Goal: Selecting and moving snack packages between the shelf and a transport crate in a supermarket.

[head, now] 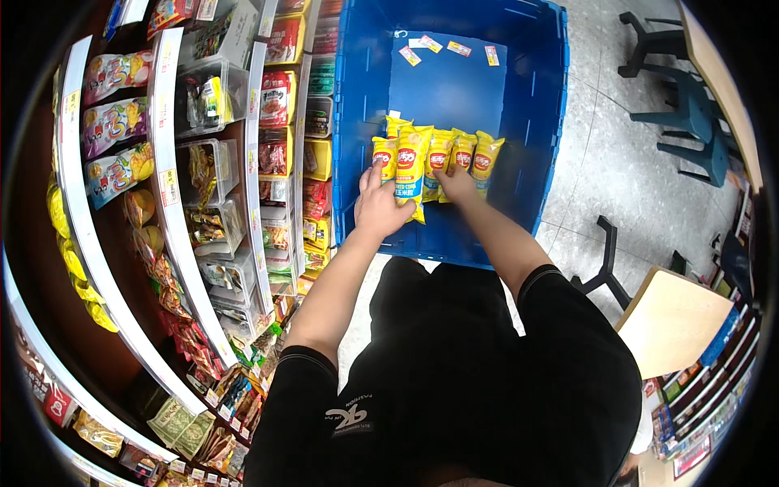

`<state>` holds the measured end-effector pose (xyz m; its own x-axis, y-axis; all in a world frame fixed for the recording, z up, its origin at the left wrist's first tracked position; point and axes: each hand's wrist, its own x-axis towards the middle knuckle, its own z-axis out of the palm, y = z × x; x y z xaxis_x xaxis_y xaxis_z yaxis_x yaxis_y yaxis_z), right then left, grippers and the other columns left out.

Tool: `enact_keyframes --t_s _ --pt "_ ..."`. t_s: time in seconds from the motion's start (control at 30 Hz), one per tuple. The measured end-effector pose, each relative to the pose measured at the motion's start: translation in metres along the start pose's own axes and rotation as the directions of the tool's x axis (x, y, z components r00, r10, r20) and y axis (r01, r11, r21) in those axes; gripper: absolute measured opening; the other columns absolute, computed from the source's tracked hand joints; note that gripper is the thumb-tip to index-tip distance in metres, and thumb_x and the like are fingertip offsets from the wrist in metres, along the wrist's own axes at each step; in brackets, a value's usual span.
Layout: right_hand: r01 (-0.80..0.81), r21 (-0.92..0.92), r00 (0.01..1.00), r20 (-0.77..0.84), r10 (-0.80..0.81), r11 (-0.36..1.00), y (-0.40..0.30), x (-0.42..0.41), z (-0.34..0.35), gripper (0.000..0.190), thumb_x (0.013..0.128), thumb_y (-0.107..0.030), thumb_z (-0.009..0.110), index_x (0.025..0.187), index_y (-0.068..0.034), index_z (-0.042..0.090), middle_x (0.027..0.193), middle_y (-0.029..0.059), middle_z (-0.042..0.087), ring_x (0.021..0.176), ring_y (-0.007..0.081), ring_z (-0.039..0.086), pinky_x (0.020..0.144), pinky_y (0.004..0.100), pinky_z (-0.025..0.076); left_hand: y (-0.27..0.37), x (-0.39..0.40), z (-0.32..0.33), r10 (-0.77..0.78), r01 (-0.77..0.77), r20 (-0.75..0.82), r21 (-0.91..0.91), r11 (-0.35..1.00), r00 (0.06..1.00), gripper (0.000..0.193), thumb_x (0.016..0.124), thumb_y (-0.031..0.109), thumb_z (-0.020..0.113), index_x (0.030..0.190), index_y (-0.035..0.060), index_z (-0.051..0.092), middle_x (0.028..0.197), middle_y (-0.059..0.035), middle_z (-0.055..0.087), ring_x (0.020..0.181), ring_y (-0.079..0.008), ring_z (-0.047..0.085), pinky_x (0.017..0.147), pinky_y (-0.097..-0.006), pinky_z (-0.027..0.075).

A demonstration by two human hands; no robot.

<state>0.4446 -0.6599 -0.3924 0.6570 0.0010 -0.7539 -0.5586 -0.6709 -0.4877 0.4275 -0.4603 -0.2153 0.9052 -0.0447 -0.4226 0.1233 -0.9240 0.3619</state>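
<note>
Several yellow snack packets (437,159) with blue lower ends stand side by side in a blue plastic crate (453,243). My left hand (378,204) is around one of the packets (412,161) at the left, its thumb on the packet's lower edge and its fingers over the packet beside it. My right hand (459,187) has its thumb and fingers on packets in the middle of the row. One more packet (397,123) shows behind the left end. Several small printed tags (458,49) lie at the far part of the crate.
Shelves with white price rails (167,122) and bagged snacks (118,125) run along the left, with clear plastic bins (213,164). On the right are blue-green stools (681,115), a black table base (605,268) and a light wooden tabletop (672,322). Grey floor tiles (593,152) lie between.
</note>
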Motion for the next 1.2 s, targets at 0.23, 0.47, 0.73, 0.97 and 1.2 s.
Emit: enact_keyframes --t_s 0.23,0.47,0.73,0.97,1.2 --pt "-0.088 0.566 0.994 0.103 0.035 0.820 -0.010 -0.040 -0.050 0.075 0.090 -0.051 0.068 0.137 0.006 0.054 0.127 0.0199 0.066 0.115 0.0270 0.063 0.099 0.0359 0.048 -0.001 0.035 0.041 -0.023 0.023 0.000 0.060 0.998 1.000 0.054 0.074 0.037 0.075 0.111 -0.0022 0.071 0.158 -0.0214 0.033 0.147 -0.0366 0.030 0.111 -0.0476 0.043" --pt "-0.086 0.730 0.994 0.113 0.004 0.678 -0.054 -0.069 -0.032 0.075 0.086 -0.035 0.078 0.140 0.007 0.049 0.128 0.0237 0.063 0.116 0.0279 0.063 0.098 0.0376 0.050 0.020 0.028 0.058 0.098 -0.099 0.017 0.050 0.994 0.995 0.054 0.074 0.041 0.078 0.108 -0.0006 0.072 0.161 -0.0186 0.030 0.146 -0.0388 0.031 0.112 -0.0478 0.041" --pt "-0.081 0.442 0.962 -0.200 0.186 0.893 0.018 -0.028 -0.028 0.062 0.086 -0.027 0.078 0.134 0.003 0.053 0.124 0.0176 0.067 0.111 0.0255 0.067 0.094 0.0358 0.052 -0.011 0.036 0.072 0.062 -0.058 -0.046 0.079 0.995 0.997 0.073 0.081 0.053 0.075 0.130 0.0002 0.064 0.162 -0.0218 0.023 0.149 -0.0420 0.022 0.116 -0.0497 0.035" --pt "-0.101 0.213 0.964 -0.220 0.148 0.972 0.024 -0.025 -0.026 0.062 0.086 -0.039 0.075 0.132 0.000 0.058 0.119 0.0202 0.070 0.112 0.0324 0.067 0.096 0.0404 0.051 -0.001 0.054 0.077 0.042 -0.053 0.152 0.068 0.996 0.988 0.080 0.086 0.059 0.067 0.141 0.0026 0.057 0.164 -0.0262 0.017 0.153 -0.0409 0.014 0.122 -0.0465 0.024" --pt "-0.088 0.131 0.983 -0.151 0.108 0.987 0.018 -0.017 -0.014 0.069 0.089 -0.043 0.068 0.140 0.000 0.049 0.128 0.0283 0.064 0.119 0.0419 0.062 0.101 0.0466 0.049 -0.013 0.051 0.068 0.004 0.013 0.359 -0.045 0.999 0.933 0.087 0.087 0.068 0.059 0.153 0.0126 0.045 0.167 -0.0225 0.012 0.155 -0.0373 0.015 0.125 -0.0452 0.018"
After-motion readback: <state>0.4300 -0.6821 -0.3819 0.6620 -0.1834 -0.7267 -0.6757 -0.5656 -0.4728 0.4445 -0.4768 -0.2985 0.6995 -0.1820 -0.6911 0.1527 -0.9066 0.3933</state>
